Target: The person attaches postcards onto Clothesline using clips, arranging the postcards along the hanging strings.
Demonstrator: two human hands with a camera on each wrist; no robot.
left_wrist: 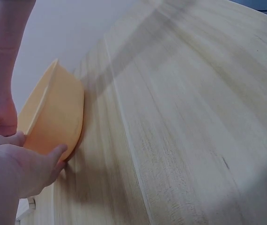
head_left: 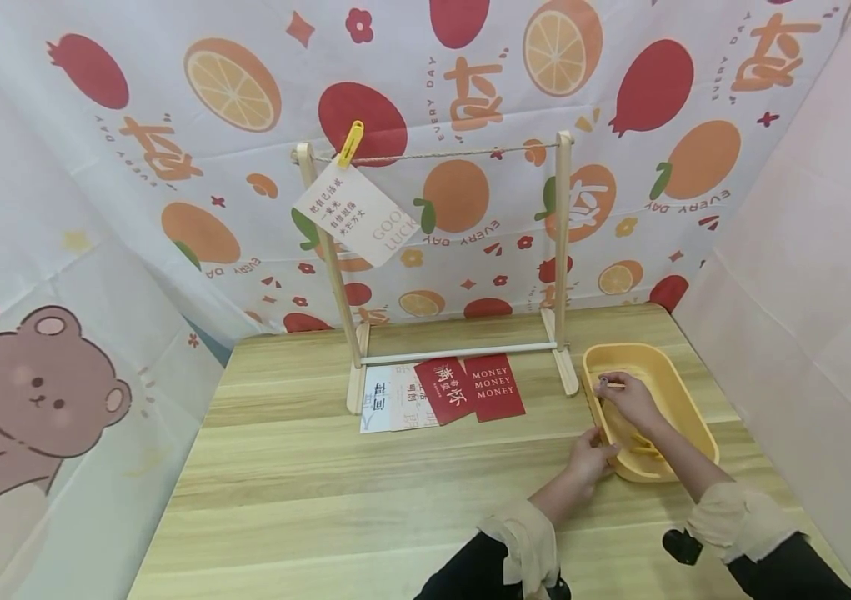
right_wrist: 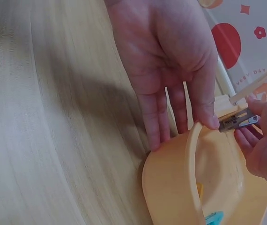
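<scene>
Near the front edge of the pale, striped-grain wooden table [head_left: 395, 492], two forearms in rolled beige cuffs reach toward its right side. The left hand [head_left: 592, 457] rests against the outer wall of the smooth yellow oval plastic tub [head_left: 683, 400]: straight fingers lie flat on the tub's curved side while the thumb touches its rim, so nothing is gripped. The tub stands close to the table's right edge, its matte moulded wall rounded and thin-lipped. Over the tub's opening, the right hand [head_left: 626, 393] pinches a small clothes peg [right_wrist: 239, 120] between thumb and fingertips; in the right wrist view the peg shows a grey metal spring, its body colour unclear. Further pegs, yellow and blue, lie in the tub's bottom.

Beyond the hands, toward the table's middle, flat rectangular paper cards lie fanned: two glossy red cards [head_left: 473, 387] overlapping white ones [head_left: 387, 398]. They sit at the foot of a light wooden frame rack [head_left: 563, 250] with two slim uprights and a white crossbar. A twine line [head_left: 455, 153] spans the top; a yellow plastic peg [head_left: 351, 142] clips a white printed card [head_left: 356, 213] to it, hanging tilted.
</scene>
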